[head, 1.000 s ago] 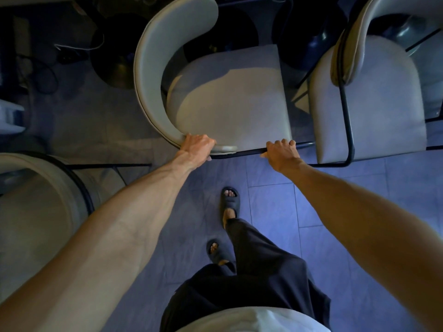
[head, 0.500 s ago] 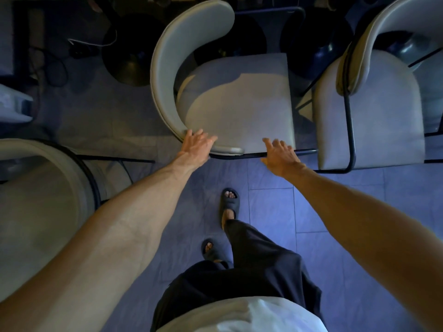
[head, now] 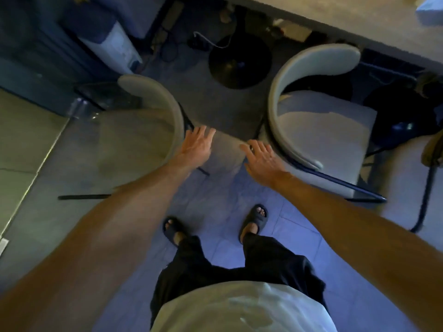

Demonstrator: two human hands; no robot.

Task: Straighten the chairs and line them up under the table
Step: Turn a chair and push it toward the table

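Two pale curved-back chairs with dark metal frames stand below me. The left chair [head: 134, 137] sits out from the table, its back curving toward the gap between the chairs. The right chair [head: 321, 125] has its far end tucked under the table edge [head: 340, 17]. My left hand [head: 197, 144] hovers open with spread fingers beside the left chair's backrest. Close to the right chair's curved back, my right hand [head: 260, 156] is open too. Neither hand holds anything. A third chair [head: 407, 168] shows partly at the far right.
A round black table base [head: 239, 65] stands on the tiled floor between the chairs, with cables and a white appliance [head: 115, 46] behind it. A glass panel edge [head: 79, 109] rises at the left. My sandalled feet [head: 254, 219] stand just behind my hands.
Both hands have let go of the right chair's frame and opened. The view has swung left, so the left chair is now fully in view and my hands sit between the two chairs.
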